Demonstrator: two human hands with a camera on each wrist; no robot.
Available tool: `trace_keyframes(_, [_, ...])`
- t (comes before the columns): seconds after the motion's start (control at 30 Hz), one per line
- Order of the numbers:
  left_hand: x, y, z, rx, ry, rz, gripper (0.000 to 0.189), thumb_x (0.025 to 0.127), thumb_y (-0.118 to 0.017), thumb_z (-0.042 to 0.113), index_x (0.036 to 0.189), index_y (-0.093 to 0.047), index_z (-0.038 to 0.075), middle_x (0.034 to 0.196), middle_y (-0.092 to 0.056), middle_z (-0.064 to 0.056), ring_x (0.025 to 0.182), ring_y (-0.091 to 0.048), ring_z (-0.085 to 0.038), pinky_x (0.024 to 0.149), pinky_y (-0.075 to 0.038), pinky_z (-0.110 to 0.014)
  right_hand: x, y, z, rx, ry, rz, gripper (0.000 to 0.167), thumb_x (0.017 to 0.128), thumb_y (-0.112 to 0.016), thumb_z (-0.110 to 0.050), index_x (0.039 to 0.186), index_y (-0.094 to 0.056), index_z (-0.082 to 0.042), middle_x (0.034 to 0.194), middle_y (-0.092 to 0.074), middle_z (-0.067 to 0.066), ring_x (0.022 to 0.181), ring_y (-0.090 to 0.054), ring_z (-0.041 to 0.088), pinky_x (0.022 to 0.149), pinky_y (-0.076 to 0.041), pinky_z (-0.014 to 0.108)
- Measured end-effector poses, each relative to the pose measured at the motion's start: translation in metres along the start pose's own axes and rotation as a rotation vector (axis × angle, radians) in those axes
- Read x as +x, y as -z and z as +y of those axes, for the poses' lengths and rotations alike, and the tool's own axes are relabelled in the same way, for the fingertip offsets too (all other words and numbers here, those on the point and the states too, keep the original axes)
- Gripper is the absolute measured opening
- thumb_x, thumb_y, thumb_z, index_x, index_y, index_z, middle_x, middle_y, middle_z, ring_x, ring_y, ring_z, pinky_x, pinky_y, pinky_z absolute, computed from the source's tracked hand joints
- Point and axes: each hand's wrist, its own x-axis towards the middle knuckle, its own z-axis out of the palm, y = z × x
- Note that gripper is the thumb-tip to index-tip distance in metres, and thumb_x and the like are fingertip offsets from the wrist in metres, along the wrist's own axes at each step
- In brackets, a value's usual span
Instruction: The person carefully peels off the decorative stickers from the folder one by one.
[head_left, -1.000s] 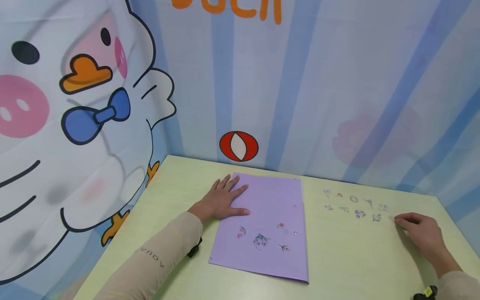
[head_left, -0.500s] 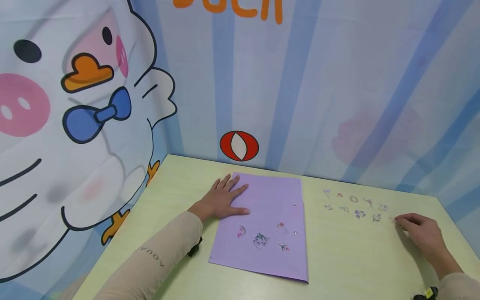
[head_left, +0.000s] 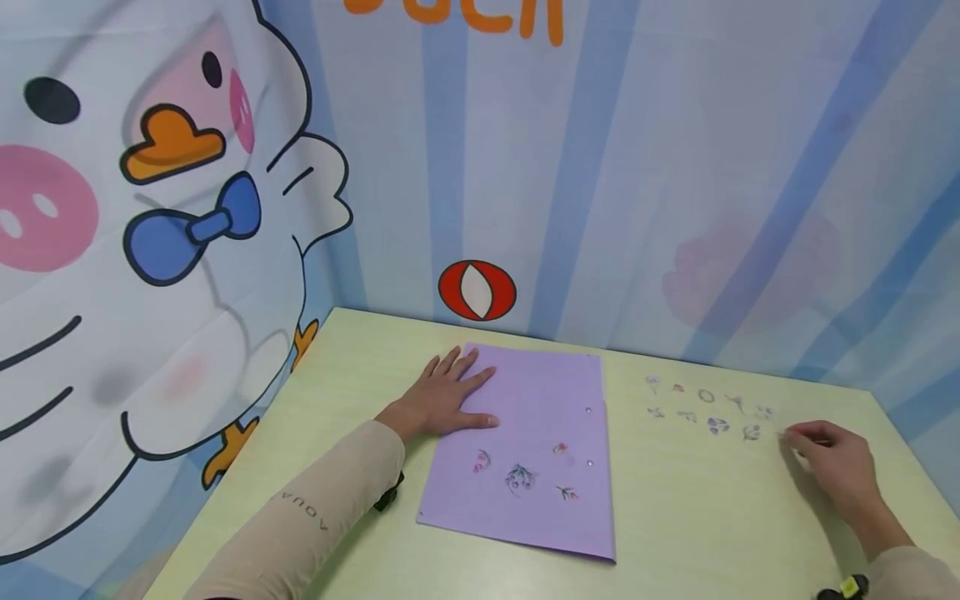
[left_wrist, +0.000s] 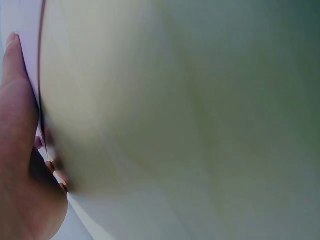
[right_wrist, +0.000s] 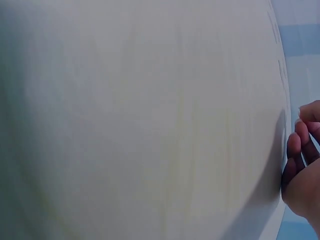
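Note:
My left hand point(head_left: 444, 402) lies flat with spread fingers on the upper left of a purple paper folder point(head_left: 540, 400). In the left wrist view its thumb point(left_wrist: 14, 60) stretches along the purple surface. Several small flower stickers, including a dark green bunch point(head_left: 520, 479) and a red-tipped sprig point(head_left: 567, 493), are on the folder's lower half. At the right, my right hand point(head_left: 840, 467) pinches a tiny pale sticker between thumb and forefinger, mostly hidden by the fingertips. Just left of it is a leafy grey sticker point(head_left: 751, 433), last of two rows of small stickers on the table.
The pale yellow table point(head_left: 697, 517) ends at a cloth backdrop point(head_left: 637, 208) with blue stripes and a large cartoon duck point(head_left: 187, 358) on the left. Among the rows on the table are a round wreath sticker point(head_left: 706, 396) and a purple flower sticker point(head_left: 717, 426).
My right hand has shifted slightly left, toward the rows of stickers. The left hand and the folder stay where they were.

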Motion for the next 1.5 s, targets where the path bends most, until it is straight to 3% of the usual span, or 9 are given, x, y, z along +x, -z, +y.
trace_keyframes(0.2, [0.000,-0.003,0.000,-0.001,0.000,-0.009,0.097,0.094,-0.045,0.084,0.171,-0.024,0.029,0.178,-0.012,-0.011,0.163,-0.005,-0.042,0.128,-0.010,-0.063,-0.008,-0.017,-0.015,-0.075,0.136,0.041,0.034,0.107,-0.064,-0.029,0.113,-0.071,0.004,0.100,-0.070,0.015,0.077,-0.056,0.005,0.058,-0.048,0.025])
trace_keyframes(0.43, [0.000,0.000,0.001,-0.010,0.001,-0.001,0.096,0.094,-0.047,0.083,0.170,-0.026,0.028,0.178,-0.012,-0.012,0.163,-0.005,-0.042,0.128,-0.010,-0.064,-0.012,-0.036,-0.046,-0.138,0.282,0.015,0.026,0.105,-0.068,-0.023,0.107,-0.074,0.003,0.093,-0.071,0.012,0.082,-0.059,0.019,0.061,-0.043,0.024])
trace_keyframes(0.87, [0.001,0.001,0.001,-0.013,0.003,-0.006,0.097,0.094,-0.047,0.083,0.170,-0.025,0.029,0.178,-0.011,-0.011,0.163,-0.004,-0.041,0.128,-0.009,-0.063,-0.031,-0.064,-0.107,-0.076,0.551,-0.045,0.007,0.100,-0.075,-0.012,0.104,-0.078,-0.007,0.091,-0.073,0.001,0.078,-0.058,0.004,0.062,-0.046,0.026])
trace_keyframes(1.07, [0.000,0.003,0.002,-0.028,-0.004,0.000,0.095,0.095,-0.050,0.081,0.170,-0.028,0.027,0.177,-0.013,-0.013,0.162,-0.006,-0.042,0.128,-0.010,-0.064,-0.041,-0.080,-0.134,-0.038,0.677,-0.095,0.006,0.099,-0.075,-0.009,0.104,-0.078,-0.010,0.090,-0.073,-0.006,0.081,-0.063,0.011,0.067,-0.049,0.028])
trace_keyframes(1.2, [0.001,0.002,0.001,-0.011,0.000,-0.003,0.096,0.095,-0.048,0.082,0.170,-0.027,0.028,0.178,-0.012,-0.012,0.163,-0.005,-0.041,0.128,-0.010,-0.063,-0.047,-0.088,-0.149,-0.025,0.692,-0.122,0.006,0.100,-0.074,-0.009,0.104,-0.079,-0.008,0.092,-0.075,-0.005,0.082,-0.064,0.010,0.072,-0.050,0.028])
trace_keyframes(1.3, [0.001,0.002,0.001,-0.008,0.000,-0.005,0.096,0.094,-0.048,0.083,0.170,-0.026,0.028,0.178,-0.012,-0.012,0.163,-0.005,-0.041,0.128,-0.010,-0.063,-0.050,-0.093,-0.155,0.011,0.674,-0.170,0.008,0.101,-0.073,-0.010,0.105,-0.079,-0.007,0.094,-0.077,-0.001,0.080,-0.062,0.006,0.072,-0.051,0.027])
trace_keyframes(1.5, [0.000,0.001,0.001,-0.011,-0.002,-0.001,0.095,0.095,-0.049,0.082,0.170,-0.027,0.028,0.177,-0.013,-0.012,0.163,-0.006,-0.042,0.128,-0.011,-0.063,-0.058,-0.108,-0.162,0.071,0.625,-0.268,0.007,0.101,-0.074,-0.013,0.103,-0.077,-0.007,0.090,-0.076,0.001,0.079,-0.062,0.010,0.072,-0.052,0.027])
